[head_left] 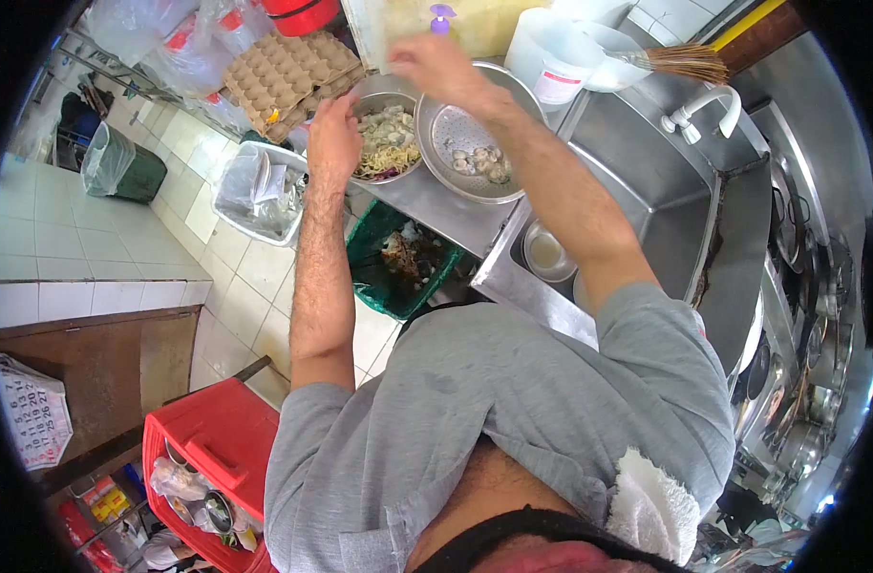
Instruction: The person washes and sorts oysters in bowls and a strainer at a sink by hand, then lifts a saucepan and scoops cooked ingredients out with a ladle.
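Observation:
My left hand [333,145] is at the left rim of a metal bowl [420,170], its fingers curled there. In that bowl lie pale, soft-looking pieces [387,127] and yellowish shreds [389,160]. To its right, a metal colander [448,124] tilts toward me and holds a small heap of pale, rounded pieces [482,163]. My right hand [441,71] reaches over the colander's far left rim toward the bowl. Its fingers are blurred by motion, so whether they hold anything is unclear.
A sink [637,177] with a white tap [690,122] is at right; plastic tubs [554,57] stand behind. Below the counter sits a green-lined waste bin [360,250], with a white bin [245,224] to its left. Egg trays [286,72] are at upper left, a red cooler [226,430] at lower left.

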A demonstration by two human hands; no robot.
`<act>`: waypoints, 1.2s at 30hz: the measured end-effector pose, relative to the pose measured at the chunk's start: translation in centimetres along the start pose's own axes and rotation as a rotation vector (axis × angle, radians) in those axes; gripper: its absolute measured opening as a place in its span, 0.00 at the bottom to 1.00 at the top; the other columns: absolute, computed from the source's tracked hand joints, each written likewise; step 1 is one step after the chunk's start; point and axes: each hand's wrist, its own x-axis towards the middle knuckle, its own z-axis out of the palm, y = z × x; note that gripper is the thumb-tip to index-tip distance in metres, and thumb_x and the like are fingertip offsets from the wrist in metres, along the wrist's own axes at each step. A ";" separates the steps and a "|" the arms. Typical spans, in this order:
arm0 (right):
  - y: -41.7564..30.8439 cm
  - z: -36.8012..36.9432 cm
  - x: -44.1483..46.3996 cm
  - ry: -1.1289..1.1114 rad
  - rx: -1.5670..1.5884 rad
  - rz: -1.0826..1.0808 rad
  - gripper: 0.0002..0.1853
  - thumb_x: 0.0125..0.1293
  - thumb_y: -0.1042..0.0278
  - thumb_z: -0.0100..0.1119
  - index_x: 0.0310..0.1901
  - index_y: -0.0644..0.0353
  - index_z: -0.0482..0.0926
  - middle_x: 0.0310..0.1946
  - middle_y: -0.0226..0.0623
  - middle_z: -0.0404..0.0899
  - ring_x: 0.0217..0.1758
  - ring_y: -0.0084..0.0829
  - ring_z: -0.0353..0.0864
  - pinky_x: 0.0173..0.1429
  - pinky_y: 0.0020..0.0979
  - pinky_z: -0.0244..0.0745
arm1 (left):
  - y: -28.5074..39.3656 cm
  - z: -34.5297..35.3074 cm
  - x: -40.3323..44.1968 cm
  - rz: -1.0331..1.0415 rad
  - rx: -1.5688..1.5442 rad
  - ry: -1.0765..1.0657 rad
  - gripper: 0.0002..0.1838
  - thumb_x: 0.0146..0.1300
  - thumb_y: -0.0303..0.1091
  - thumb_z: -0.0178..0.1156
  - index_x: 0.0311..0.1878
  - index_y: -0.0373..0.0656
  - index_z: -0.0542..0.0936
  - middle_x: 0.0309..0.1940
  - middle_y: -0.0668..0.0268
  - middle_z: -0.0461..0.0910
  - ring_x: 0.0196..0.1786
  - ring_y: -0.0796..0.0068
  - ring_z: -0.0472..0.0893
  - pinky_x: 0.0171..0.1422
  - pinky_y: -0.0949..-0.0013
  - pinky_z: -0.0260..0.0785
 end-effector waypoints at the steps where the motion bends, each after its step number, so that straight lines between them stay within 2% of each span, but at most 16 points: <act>1: 0.8 -1.4 -1.0 -0.013 0.002 0.084 0.07 0.54 0.67 0.54 0.33 0.58 0.77 0.30 0.46 0.77 0.36 0.46 0.77 0.42 0.41 0.71 | 0.7 -0.6 -0.2 0.011 0.062 0.022 0.17 0.50 0.23 0.58 0.46 0.41 0.76 0.34 0.58 0.76 0.41 0.58 0.75 0.47 0.61 0.68; 5: 4.5 -5.1 -6.2 -0.272 -0.275 0.396 0.10 0.55 0.67 0.55 0.37 0.60 0.79 0.34 0.43 0.79 0.37 0.41 0.77 0.44 0.36 0.71 | 3.7 -1.7 0.1 0.065 0.214 0.130 0.16 0.49 0.22 0.58 0.43 0.42 0.77 0.38 0.57 0.74 0.45 0.55 0.73 0.52 0.59 0.64; 9: 6.9 -2.7 -11.3 -0.276 -0.346 0.406 0.11 0.55 0.70 0.53 0.40 0.61 0.78 0.36 0.48 0.78 0.42 0.45 0.77 0.48 0.40 0.71 | 7.7 0.2 1.0 0.210 0.003 0.141 0.15 0.48 0.22 0.59 0.42 0.40 0.77 0.38 0.56 0.74 0.44 0.54 0.74 0.50 0.58 0.66; 11: 7.7 -0.5 -12.3 -0.186 -0.420 0.456 0.14 0.55 0.72 0.51 0.44 0.60 0.78 0.38 0.52 0.76 0.46 0.47 0.75 0.51 0.43 0.69 | 10.2 2.1 0.6 0.285 -0.090 -0.185 0.13 0.47 0.23 0.59 0.40 0.38 0.77 0.38 0.55 0.74 0.44 0.54 0.75 0.48 0.57 0.68; 12: 7.5 -0.4 -12.4 -0.227 -0.398 0.450 0.12 0.53 0.71 0.53 0.41 0.62 0.77 0.40 0.51 0.75 0.45 0.49 0.76 0.50 0.44 0.71 | 11.1 3.2 0.4 0.290 -0.091 -0.190 0.13 0.47 0.23 0.59 0.40 0.38 0.77 0.38 0.55 0.74 0.44 0.54 0.75 0.48 0.57 0.68; 14: 7.9 0.7 -12.6 -0.268 -0.374 0.478 0.12 0.53 0.71 0.53 0.41 0.62 0.77 0.39 0.51 0.76 0.45 0.49 0.76 0.50 0.44 0.71 | 11.9 5.8 -0.2 0.221 0.153 -0.559 0.11 0.49 0.23 0.57 0.39 0.37 0.77 0.39 0.53 0.74 0.45 0.54 0.76 0.47 0.56 0.71; 15: 7.9 0.7 -12.7 -0.313 -0.350 0.500 0.12 0.53 0.71 0.54 0.40 0.61 0.77 0.38 0.52 0.76 0.44 0.49 0.76 0.50 0.44 0.71 | 11.7 6.6 -0.6 0.226 0.152 -0.562 0.11 0.49 0.23 0.57 0.39 0.37 0.77 0.39 0.53 0.74 0.45 0.54 0.76 0.47 0.56 0.71; 17: 8.2 0.0 -13.0 -0.311 -0.301 0.556 0.13 0.51 0.70 0.56 0.40 0.61 0.77 0.37 0.52 0.77 0.43 0.49 0.77 0.49 0.45 0.72 | 11.2 7.9 -1.2 0.333 0.369 -0.608 0.09 0.51 0.24 0.54 0.38 0.38 0.77 0.39 0.51 0.74 0.45 0.54 0.76 0.47 0.56 0.73; 22: 6.9 -3.3 -13.9 -0.541 -0.049 0.493 0.15 0.47 0.71 0.57 0.40 0.61 0.77 0.37 0.52 0.77 0.43 0.50 0.76 0.48 0.42 0.72 | 10.5 9.6 -1.3 0.294 0.407 -0.691 0.09 0.53 0.25 0.53 0.38 0.38 0.77 0.40 0.51 0.74 0.41 0.53 0.78 0.45 0.56 0.74; 23: 6.5 -3.0 -14.5 -0.541 -0.049 0.497 0.15 0.47 0.71 0.57 0.40 0.61 0.77 0.37 0.52 0.77 0.43 0.50 0.76 0.48 0.42 0.72 | 10.5 10.0 -1.1 0.251 0.387 -0.745 0.09 0.53 0.25 0.53 0.38 0.38 0.77 0.39 0.51 0.75 0.40 0.53 0.79 0.44 0.56 0.74; 25: 5.6 -1.7 -15.9 -0.436 -0.198 0.273 0.16 0.46 0.74 0.57 0.40 0.60 0.77 0.38 0.51 0.75 0.46 0.50 0.74 0.51 0.41 0.70 | 10.1 10.8 -1.1 0.266 0.383 -0.745 0.09 0.53 0.25 0.54 0.38 0.37 0.78 0.38 0.51 0.75 0.40 0.52 0.79 0.44 0.56 0.74; 27: 5.3 -0.4 -16.6 -0.388 -0.194 0.370 0.16 0.45 0.75 0.58 0.40 0.59 0.77 0.41 0.51 0.74 0.49 0.51 0.71 0.53 0.41 0.69 | 10.1 11.1 -1.1 0.276 0.381 -0.746 0.09 0.53 0.26 0.54 0.38 0.37 0.78 0.37 0.51 0.76 0.41 0.52 0.79 0.44 0.56 0.74; 29: 5.3 0.0 -16.8 -0.293 -0.271 0.382 0.14 0.46 0.74 0.57 0.39 0.59 0.78 0.36 0.50 0.76 0.46 0.50 0.74 0.51 0.42 0.70 | 10.4 11.0 -0.9 0.223 0.380 -0.784 0.09 0.51 0.26 0.56 0.36 0.36 0.78 0.35 0.52 0.77 0.42 0.53 0.79 0.44 0.56 0.73; 33: 7.2 -0.6 -15.9 -0.332 -0.307 0.402 0.13 0.46 0.73 0.58 0.38 0.60 0.79 0.31 0.49 0.78 0.40 0.48 0.77 0.46 0.41 0.72 | 9.8 11.1 -0.3 0.188 0.332 -0.760 0.08 0.50 0.26 0.57 0.35 0.37 0.79 0.34 0.52 0.78 0.41 0.55 0.79 0.46 0.59 0.73; 35: 7.4 -2.1 -15.5 -0.161 0.106 0.602 0.13 0.47 0.71 0.59 0.37 0.60 0.79 0.28 0.48 0.79 0.33 0.44 0.79 0.41 0.39 0.74 | 10.8 8.8 0.5 0.158 0.048 -0.661 0.06 0.49 0.27 0.57 0.31 0.37 0.78 0.30 0.56 0.79 0.41 0.61 0.80 0.48 0.64 0.72; 36: 7.3 -3.0 -15.0 -0.150 0.268 0.689 0.11 0.48 0.73 0.60 0.36 0.61 0.79 0.29 0.43 0.80 0.30 0.33 0.79 0.36 0.32 0.73 | 11.1 8.3 0.8 0.158 0.048 -0.662 0.06 0.49 0.27 0.57 0.31 0.37 0.78 0.30 0.56 0.79 0.41 0.61 0.80 0.48 0.64 0.72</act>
